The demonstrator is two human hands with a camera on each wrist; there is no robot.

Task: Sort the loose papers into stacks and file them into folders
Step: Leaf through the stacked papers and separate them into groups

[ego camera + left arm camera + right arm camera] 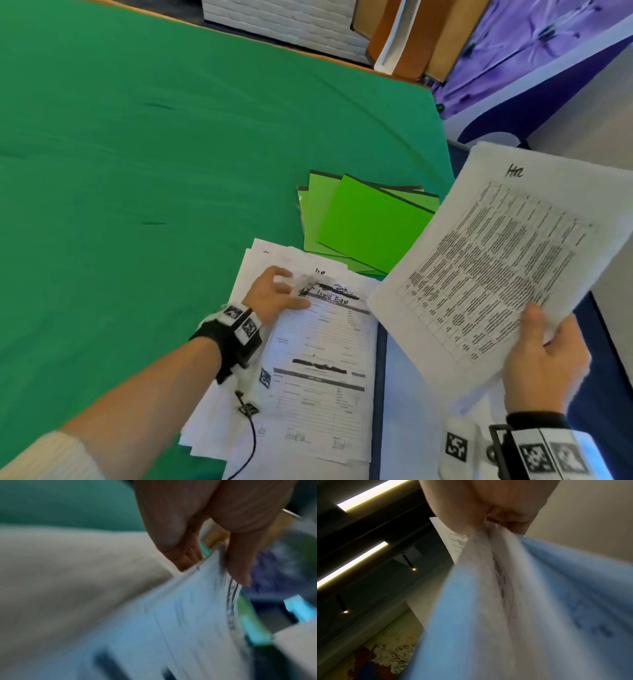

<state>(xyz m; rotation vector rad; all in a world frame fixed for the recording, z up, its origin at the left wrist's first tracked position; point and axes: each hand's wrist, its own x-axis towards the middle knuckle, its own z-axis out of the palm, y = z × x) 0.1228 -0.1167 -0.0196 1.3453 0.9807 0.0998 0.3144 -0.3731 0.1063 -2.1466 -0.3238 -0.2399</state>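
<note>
A green cloth (154, 154) covers the bench. On its near right part lies the loose pile of papers (308, 394), topped by a printed form with black scribbles over its heading. The left hand (274, 294) rests at the pile's far-left corner, its grip a pinch: thumb and fingers (238, 561) close on the corner of the top sheet (197, 601), which the left wrist view shows lifted off the sheets beneath (that view is badly blurred). Just beyond the pile, a few bright green folders (366, 226) lie fanned over one another on the cloth. Further right, the right hand (541, 359) holds a thin stack of sheets (496, 260) up in the air, tilted, above the bench's right edge. Its grip clamps the stack's near edge, thumb on top, fingers underneath. The top sheet carries a dense printed table with a handwritten mark above it.
</note>
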